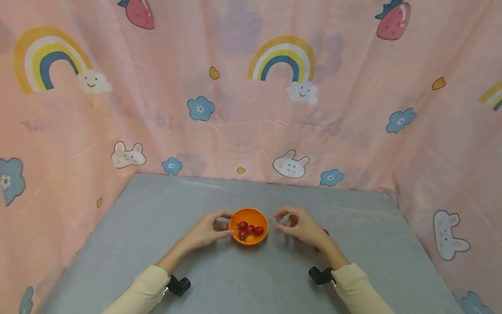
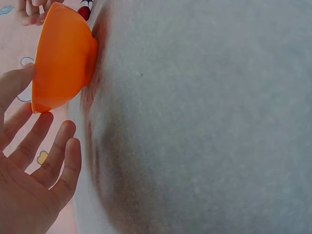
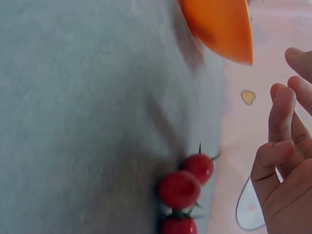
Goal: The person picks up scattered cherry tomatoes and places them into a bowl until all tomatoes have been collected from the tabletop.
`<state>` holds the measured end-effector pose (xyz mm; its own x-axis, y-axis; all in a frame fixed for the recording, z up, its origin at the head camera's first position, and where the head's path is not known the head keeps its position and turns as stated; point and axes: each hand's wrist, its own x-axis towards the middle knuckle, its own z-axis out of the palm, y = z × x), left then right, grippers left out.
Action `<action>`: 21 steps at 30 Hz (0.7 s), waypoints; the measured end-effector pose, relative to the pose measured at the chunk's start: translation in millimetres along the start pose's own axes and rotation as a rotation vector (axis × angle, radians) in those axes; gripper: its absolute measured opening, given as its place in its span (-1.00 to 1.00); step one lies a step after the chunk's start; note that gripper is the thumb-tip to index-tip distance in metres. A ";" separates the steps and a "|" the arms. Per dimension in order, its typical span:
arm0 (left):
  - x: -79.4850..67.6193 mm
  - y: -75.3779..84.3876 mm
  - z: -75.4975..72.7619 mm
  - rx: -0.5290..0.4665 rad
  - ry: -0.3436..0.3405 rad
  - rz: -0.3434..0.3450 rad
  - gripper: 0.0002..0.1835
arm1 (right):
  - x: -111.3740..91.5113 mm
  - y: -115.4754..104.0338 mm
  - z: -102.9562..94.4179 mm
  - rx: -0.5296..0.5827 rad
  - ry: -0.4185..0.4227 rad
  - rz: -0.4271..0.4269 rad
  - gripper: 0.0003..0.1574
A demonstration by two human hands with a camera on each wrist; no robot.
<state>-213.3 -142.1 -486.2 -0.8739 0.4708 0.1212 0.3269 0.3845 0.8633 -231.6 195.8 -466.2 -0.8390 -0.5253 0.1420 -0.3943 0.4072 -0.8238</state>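
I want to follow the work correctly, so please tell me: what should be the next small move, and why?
Probably move the right hand to the loose cherry tomatoes and pinch one. That hand appears empty, at least three tomatoes lie outside the orange bowl, others lie inside it, and the left hand touches the bowl's side, perhaps steadying it.

Pink cloth (image 1: 243, 135) printed with rainbows (image 1: 281, 41), 2 smiling clouds (image 1: 302, 92), 2 strawberries (image 1: 394, 22), blue flowers (image 1: 201, 108), small yellow hearts (image 1: 214, 73) and white rabbits (image 1: 290, 165) hangs in soft folds along the far, left and right edges of the grey counter (image 1: 255, 283).
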 end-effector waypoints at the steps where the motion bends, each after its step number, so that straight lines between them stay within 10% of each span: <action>1: -0.3 0.6 0.0 0.001 0.000 -0.005 -0.53 | -1.4 1.1 -2.1 -0.002 0.004 -0.001 -0.64; 21: -0.4 2.3 0.4 0.011 0.001 -0.029 -0.52 | -37.8 29.5 -43.5 -0.073 0.117 -0.035 -0.67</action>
<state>-212.1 -141.1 -484.5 -0.8832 0.4588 0.0971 0.3056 0.4062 0.8612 -227.9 260.1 -472.1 -0.8605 -0.4511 0.2367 -0.4469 0.4454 -0.7758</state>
